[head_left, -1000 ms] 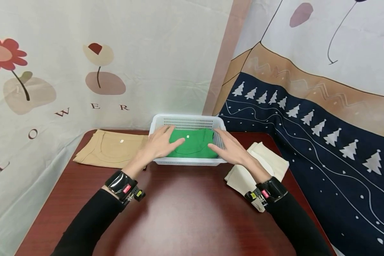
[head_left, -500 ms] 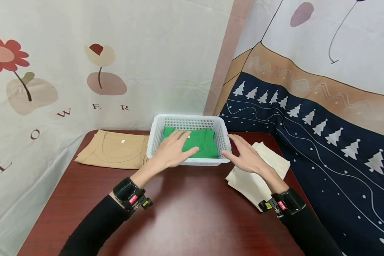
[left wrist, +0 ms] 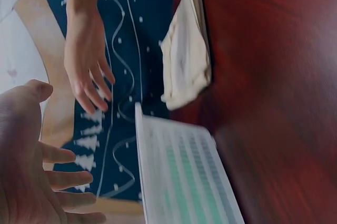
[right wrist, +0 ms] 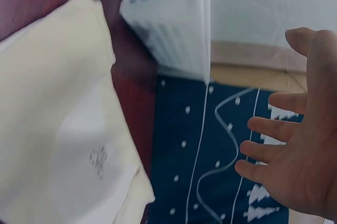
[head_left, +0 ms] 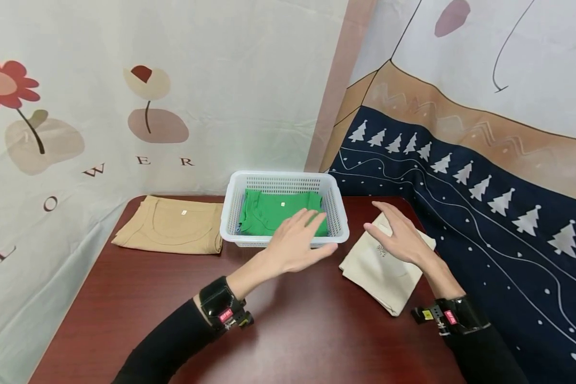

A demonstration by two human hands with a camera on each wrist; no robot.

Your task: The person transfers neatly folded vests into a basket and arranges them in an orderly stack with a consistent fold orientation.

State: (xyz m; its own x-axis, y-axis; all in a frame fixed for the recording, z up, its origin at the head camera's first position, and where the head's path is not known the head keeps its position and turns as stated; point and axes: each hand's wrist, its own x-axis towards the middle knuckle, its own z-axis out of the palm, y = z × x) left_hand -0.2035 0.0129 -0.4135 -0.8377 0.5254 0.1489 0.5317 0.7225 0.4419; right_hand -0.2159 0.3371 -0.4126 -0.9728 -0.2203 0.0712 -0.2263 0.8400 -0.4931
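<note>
One green garment (head_left: 269, 214) lies in the white basket (head_left: 249, 241); left hand (head_left: 294, 246) hovers near it, right hand (head_left: 401, 237) near folded cream cloth (head_left: 381, 274); both grips relaxed, fingers extended.

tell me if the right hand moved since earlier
Yes, rightward in the head view: the right hand went from the white basket to over the unmoved cream cloth.

A homely-looking setting; whether a real home or a studio cannot be told
A pale fabric hanging (head_left: 249, 96) printed with flowers (head_left: 146, 82) and letters (head_left: 144, 160) meets another hanging (head_left: 485, 240) with white trees (head_left: 564, 240) on navy, around a reddish-brown table (head_left: 317, 330) bearing folded garments (head_left: 177, 229) and a white plastic basket (head_left: 247, 241).
</note>
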